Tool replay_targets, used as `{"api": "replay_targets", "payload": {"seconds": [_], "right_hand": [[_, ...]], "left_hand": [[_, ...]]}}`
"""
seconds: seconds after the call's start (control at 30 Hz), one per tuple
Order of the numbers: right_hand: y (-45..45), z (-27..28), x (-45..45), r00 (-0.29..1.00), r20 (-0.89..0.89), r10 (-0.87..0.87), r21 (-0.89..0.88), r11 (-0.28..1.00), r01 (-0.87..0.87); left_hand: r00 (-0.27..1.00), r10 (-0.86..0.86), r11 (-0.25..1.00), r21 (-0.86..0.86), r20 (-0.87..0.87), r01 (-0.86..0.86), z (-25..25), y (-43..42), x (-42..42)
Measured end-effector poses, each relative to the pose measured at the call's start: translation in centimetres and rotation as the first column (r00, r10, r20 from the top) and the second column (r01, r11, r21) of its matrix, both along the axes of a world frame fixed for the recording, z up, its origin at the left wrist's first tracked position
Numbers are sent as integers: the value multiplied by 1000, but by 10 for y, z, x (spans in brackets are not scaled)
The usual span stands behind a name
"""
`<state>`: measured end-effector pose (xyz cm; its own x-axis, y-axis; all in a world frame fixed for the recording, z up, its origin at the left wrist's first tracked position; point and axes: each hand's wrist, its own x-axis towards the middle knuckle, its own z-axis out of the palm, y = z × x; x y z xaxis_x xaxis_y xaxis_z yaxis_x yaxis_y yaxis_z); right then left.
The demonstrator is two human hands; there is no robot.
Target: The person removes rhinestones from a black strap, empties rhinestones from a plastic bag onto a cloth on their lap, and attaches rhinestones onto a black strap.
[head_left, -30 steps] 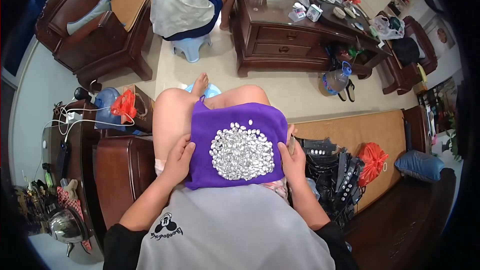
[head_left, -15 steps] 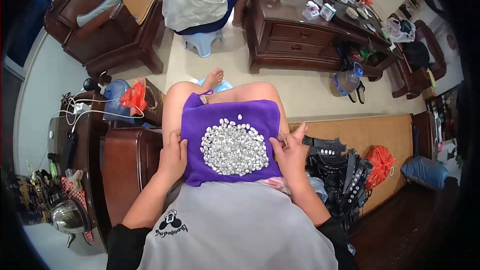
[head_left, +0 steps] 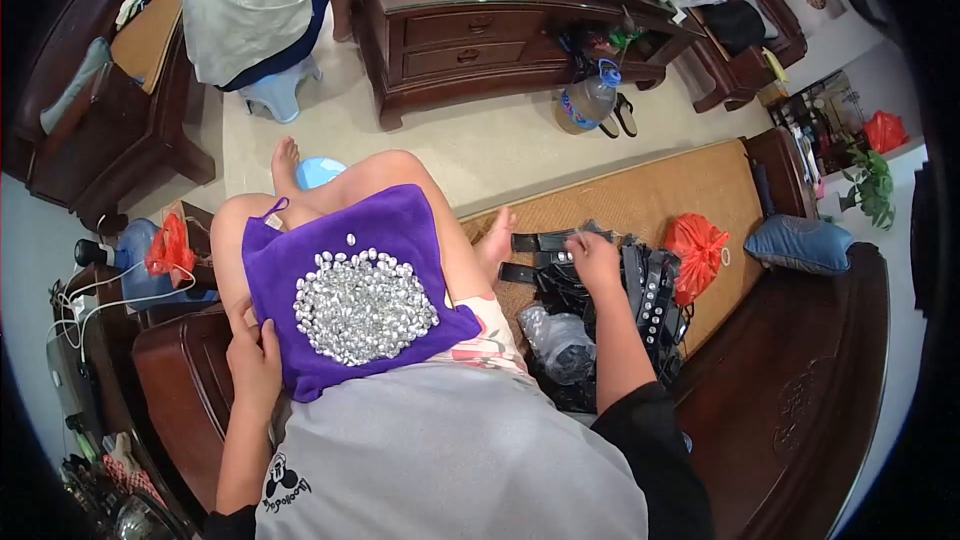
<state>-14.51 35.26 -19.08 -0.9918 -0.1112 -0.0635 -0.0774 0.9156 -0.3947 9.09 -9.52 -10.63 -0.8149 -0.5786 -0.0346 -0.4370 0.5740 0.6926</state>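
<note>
Across my lap lies a purple cloth (head_left: 400, 230) with a drawstring cord and tag at its far left corner. On it sits a heap of shiny silver oval beads (head_left: 365, 310), one bead lying apart above the heap. My left hand (head_left: 255, 365) holds the cloth's left edge between thumb and fingers. Over black belts or straps (head_left: 655, 290) on the woven seat to my right is my right hand (head_left: 597, 262). Its fingers are curled together; what they hold, if anything, I cannot make out. Some straps carry rows of silver studs.
A clear plastic bag (head_left: 562, 345) lies beside my right thigh, and a red plastic bag (head_left: 697, 255) beyond the straps. Ahead, a person (head_left: 245, 10) sits on a blue stool (head_left: 283, 95) by a dark wooden table (head_left: 440, 40). A large water bottle (head_left: 590, 98) stands on the floor.
My right hand has let go of the cloth's right edge and moved right, over the black straps. The view has swung right. My left hand stays at the left edge.
</note>
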Motion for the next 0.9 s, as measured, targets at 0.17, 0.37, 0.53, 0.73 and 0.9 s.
{"api": "replay_targets", "payload": {"seconds": [0.17, 0.37, 0.53, 0.73, 0.9], "right_hand": [[-24, -55, 9, 954, -298, 20, 165, 986, 31], [-36, -46, 8, 997, -73, 6, 324, 946, 18], [-30, -54, 6, 993, -111, 34, 353, 936, 7], [-14, -12, -4, 933, -332, -139, 289, 926, 241], [-2, 55, -5, 796, -527, -299, -258, 948, 185]], "left_hand": [[975, -49, 998, -23, 216, 55, 17, -10, -1], [998, -42, 998, 51, -40, 44, -22, -21, 8], [1000, -25, 997, -66, 13, 26, -9, -9, -1], [994, -106, 988, -114, 33, 109, -12, -13, -3], [990, -139, 973, -185, 19, 140, -19, -8, -4]]}}
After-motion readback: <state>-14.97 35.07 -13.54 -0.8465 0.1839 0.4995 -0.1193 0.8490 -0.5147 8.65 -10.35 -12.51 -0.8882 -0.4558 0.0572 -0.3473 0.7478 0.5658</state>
